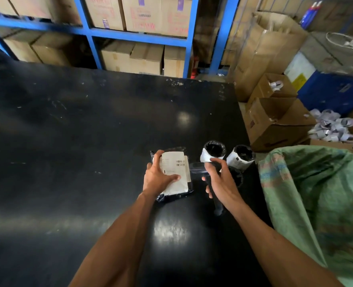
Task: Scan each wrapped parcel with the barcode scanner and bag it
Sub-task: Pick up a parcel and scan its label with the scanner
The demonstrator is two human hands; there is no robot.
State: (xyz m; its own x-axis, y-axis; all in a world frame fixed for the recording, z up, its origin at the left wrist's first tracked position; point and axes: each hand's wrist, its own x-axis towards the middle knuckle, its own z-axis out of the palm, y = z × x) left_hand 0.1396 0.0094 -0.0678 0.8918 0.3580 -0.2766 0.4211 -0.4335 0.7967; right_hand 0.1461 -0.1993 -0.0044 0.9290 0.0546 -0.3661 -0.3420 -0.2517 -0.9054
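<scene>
From the head view, my left hand (158, 177) lies over a flat parcel (174, 175) wrapped in dark plastic, its white label with a barcode facing up; my fingers (157, 157) curl round the parcel's far left edge and my thumb presses across the label, so I am holding it down on the black worktop (78, 131). Just to the 3 o'clock side of it, my right hand (218, 181) wraps round the handle of the black barcode scanner (196, 167), fingers curled about the grip, with the scanner's head turned toward the label at 9 o'clock. Beyond my right hand, at 12 o'clock from it, two rolled parcels (214, 152) stand upright side by side near the worktop's right edge, each dark with a white label round it. At 3 o'clock from the worktop a green woven sack (316, 193) gapes open beside the edge. Farther off at 1 o'clock sit open cardboard boxes (275, 121) and a heap of small white rolls (331, 127) on the floor. At 12 o'clock blue shelving (92, 36) holds brown cartons (155, 13).
</scene>
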